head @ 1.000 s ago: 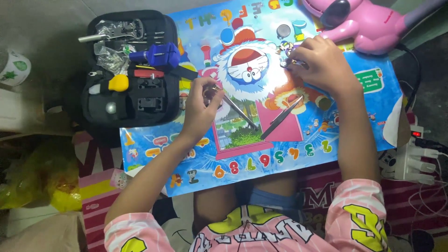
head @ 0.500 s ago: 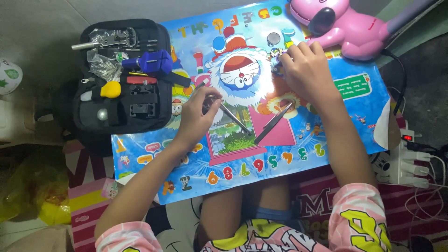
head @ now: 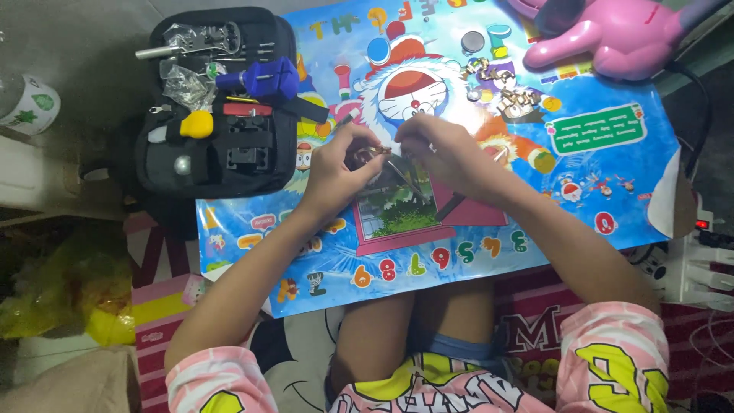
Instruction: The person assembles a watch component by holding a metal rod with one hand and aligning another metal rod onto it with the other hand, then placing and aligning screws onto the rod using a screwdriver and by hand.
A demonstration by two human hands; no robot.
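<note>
— 2 hands are close together over the bright blue cartoon picture mat. What do they hold?

— The left hand and right hand both pinch 1 small shiny metal piece with tight fingers, near the mat's middle.

— What else?

— At 10 o'clock lies an open black tool case. At 1 o'clock rests a pink plastic toy, with little gold metal bits just beside.
</note>
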